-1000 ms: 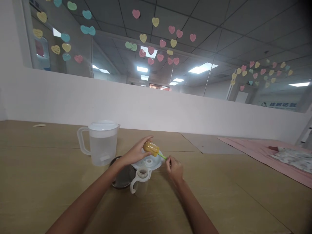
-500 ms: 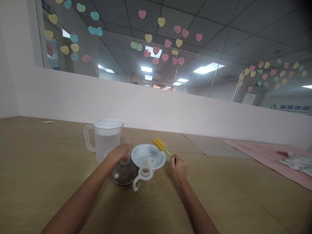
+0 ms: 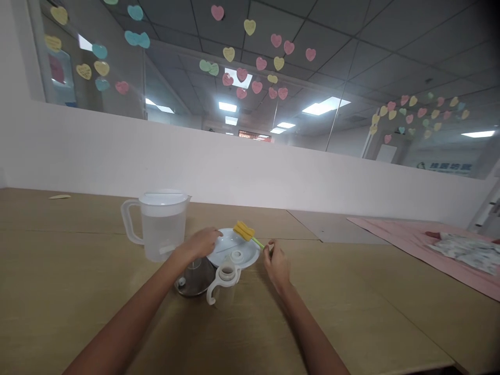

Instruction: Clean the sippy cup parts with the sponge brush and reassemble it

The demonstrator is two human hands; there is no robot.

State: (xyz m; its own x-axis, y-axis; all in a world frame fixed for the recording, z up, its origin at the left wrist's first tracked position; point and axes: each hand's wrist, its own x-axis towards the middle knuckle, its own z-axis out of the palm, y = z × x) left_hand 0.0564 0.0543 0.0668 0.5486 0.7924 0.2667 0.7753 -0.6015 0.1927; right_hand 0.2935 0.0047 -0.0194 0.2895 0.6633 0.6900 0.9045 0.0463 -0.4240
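My right hand [image 3: 277, 264] grips the green handle of a bottle brush [image 3: 244, 231], whose yellow sponge head is raised over the far right rim of a white bowl [image 3: 222, 250]. My left hand [image 3: 203, 242] hovers at the bowl's left edge, fingers stretched to the right and seemingly holding nothing. Just below it, a clear container [image 3: 194, 264] stands at a dark round dish [image 3: 197, 286], partly hidden by my hand and wrist. In front of the bowl is a clear bottle with a white handled collar [image 3: 226, 276], its mouth uncovered. A white ring-shaped cap [image 3: 236, 255] lies in the bowl.
A lidded clear pitcher [image 3: 164, 229] holding water stands behind my left forearm. A pink cloth [image 3: 390, 234] with a patterned fabric [image 3: 469, 251] covers the table's right side. Along the back runs a white wall [image 3: 234, 172] below a window.
My left hand drew the clear container off the sponge, lowered it to the dark dish and let go, then moved right toward the bowl. My right hand still holds the brush.
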